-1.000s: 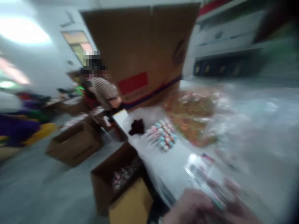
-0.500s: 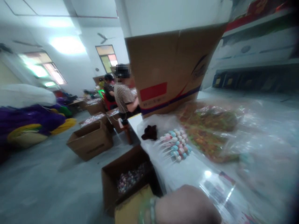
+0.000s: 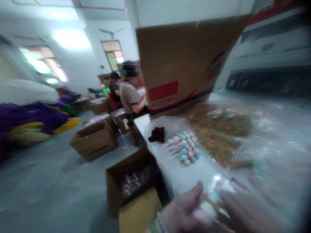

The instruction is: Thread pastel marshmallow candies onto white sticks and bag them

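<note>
At the bottom, my left hand (image 3: pixel 181 210), with a bracelet on its wrist, is closed around a small bunch of pastel balls on sticks (image 3: pixel 207 210). Opposite it, my right hand (image 3: pixel 245 210) is smeared by motion beside the same bunch and a bit of clear, shiny plastic; its fingers cannot be made out. Ahead of both hands, rows of pink, white and blue balls on white sticks (image 3: pixel 188 147) lie on the plastic-covered white table (image 3: pixel 173 184). A dark red crumpled item (image 3: pixel 157 134) lies just beyond their sticks.
A large cardboard box (image 3: pixel 167 68) stands at the table's back. Clear bags with orange-green contents (image 3: pixel 218 139) lie to the right. Below left, an open carton (image 3: pixel 115 191) holds many small wrapped pieces. A person in a striped shirt (image 3: pixel 128 97) and others sit farther back.
My left hand has turned and now shows its thumb and the bunch of balls. My right hand has come into view beside it. The view has shifted slightly.
</note>
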Demonstrator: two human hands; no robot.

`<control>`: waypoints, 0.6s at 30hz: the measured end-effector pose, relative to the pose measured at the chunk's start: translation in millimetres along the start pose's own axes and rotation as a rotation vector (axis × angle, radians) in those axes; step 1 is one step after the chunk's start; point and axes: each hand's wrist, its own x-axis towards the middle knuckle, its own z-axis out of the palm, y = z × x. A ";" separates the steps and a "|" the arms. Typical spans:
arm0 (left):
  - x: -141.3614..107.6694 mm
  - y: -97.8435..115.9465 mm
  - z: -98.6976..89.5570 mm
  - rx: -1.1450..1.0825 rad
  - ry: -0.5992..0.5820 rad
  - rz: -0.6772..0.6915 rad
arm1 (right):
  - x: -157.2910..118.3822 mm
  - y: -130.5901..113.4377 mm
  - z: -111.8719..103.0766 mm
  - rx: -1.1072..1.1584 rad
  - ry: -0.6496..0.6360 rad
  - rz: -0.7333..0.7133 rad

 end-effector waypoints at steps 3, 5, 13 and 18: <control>-22.7 -0.8 -6.2 0.243 0.033 -0.065 | -8.8 -17.5 1.0 -0.070 -0.121 0.127; -36.6 7.8 -9.4 0.503 0.057 0.070 | -8.7 -26.1 5.4 0.095 -0.245 0.425; -56.8 25.4 -37.6 1.821 0.199 0.511 | -6.2 -31.2 42.2 0.134 -0.526 0.750; -114.3 26.2 -115.4 1.623 0.718 0.335 | 9.1 -30.2 44.2 -0.385 -0.510 0.341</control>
